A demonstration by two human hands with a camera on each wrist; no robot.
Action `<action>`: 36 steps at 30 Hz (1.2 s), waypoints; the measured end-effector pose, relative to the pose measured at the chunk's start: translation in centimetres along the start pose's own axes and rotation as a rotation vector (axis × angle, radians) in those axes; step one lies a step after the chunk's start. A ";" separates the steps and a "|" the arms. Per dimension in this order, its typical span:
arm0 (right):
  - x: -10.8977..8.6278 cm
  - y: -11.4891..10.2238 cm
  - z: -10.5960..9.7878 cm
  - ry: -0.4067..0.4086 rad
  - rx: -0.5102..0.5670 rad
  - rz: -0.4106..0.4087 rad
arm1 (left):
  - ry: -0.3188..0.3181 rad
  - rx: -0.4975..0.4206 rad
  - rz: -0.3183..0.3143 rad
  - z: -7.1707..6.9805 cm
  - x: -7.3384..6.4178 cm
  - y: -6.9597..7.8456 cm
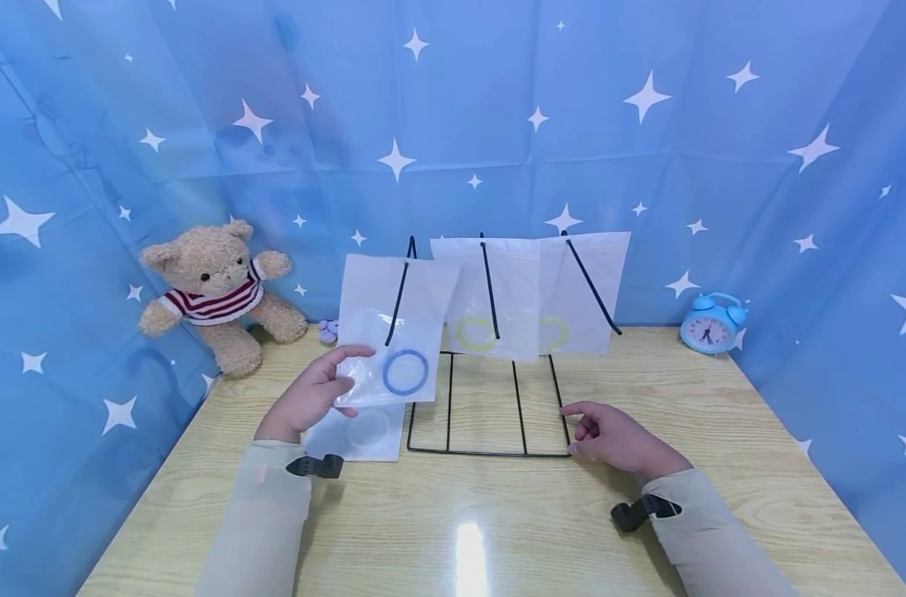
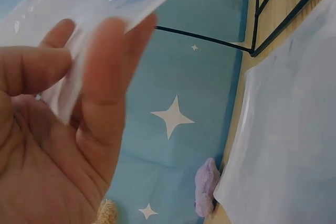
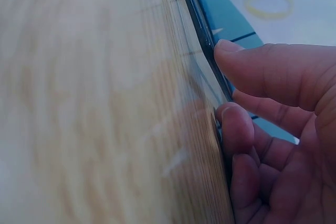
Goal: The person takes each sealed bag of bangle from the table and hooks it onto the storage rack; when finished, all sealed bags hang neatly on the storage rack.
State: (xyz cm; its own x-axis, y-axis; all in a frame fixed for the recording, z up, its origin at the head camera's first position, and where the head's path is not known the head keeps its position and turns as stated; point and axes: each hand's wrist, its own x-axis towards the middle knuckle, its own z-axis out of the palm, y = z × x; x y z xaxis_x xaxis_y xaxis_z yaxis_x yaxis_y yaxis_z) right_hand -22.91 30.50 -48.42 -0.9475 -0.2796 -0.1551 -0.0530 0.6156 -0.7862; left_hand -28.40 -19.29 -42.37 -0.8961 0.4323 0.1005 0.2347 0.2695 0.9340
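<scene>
My left hand [image 1: 312, 393] pinches the lower left edge of a translucent plastic bag [image 1: 370, 290] with a blue ring [image 1: 405, 393] showing on it. This bag hangs from the left prong of a black wire rack [image 1: 490, 453]. In the left wrist view, thumb and fingers lie on both sides of the bag [image 2: 63, 90]. My right hand [image 1: 620, 438] holds the rack's front right corner, its thumb [image 3: 262, 69] against the black wire [image 3: 202, 32]. On the other prongs hang a middle bag [image 1: 508, 286] and a right bag [image 1: 598, 269], both with yellow rings.
Another bag [image 1: 326, 431] lies on the wooden table [image 1: 378, 531], left of the rack and partly under the hanging bag. A teddy bear [image 1: 217, 286] and a small purple toy [image 1: 328, 332] are at the back left. A blue alarm clock [image 1: 709, 327] stands at the back right.
</scene>
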 end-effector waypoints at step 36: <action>0.1 0.3 -0.1 -0.020 0.028 -0.016 | 0.127 0.116 0.091 0.3 0.7 -1.0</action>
State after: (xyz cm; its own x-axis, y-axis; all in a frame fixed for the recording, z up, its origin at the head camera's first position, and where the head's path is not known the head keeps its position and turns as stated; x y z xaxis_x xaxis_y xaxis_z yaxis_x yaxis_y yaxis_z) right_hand -23.04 30.71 -48.62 -0.9401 -0.3042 -0.1536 -0.0593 0.5897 -0.8054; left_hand -29.18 -18.96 -43.39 -0.9079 0.3491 0.2319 0.3521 0.3352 0.8739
